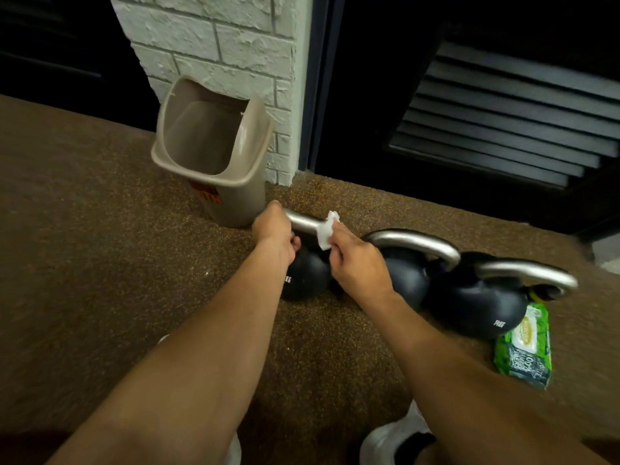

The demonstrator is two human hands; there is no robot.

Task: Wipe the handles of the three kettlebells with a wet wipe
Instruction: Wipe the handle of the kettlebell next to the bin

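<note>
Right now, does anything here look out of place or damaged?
Only the bin by the brick pillar: it leans tilted instead of standing upright. The three kettlebells stand upright in a row.

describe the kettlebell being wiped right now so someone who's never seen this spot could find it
Find the white brick pillar with the tan bin at its foot. Three kettlebells line the floor beside it; it is the leftmost kettlebell, nearest the bin, alone in having the left hand and the right hand, holding the wet wipe, on its handle.

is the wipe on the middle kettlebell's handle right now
No, the right hand presses the wet wipe on the leftmost kettlebell's handle, beside the bin.
</note>
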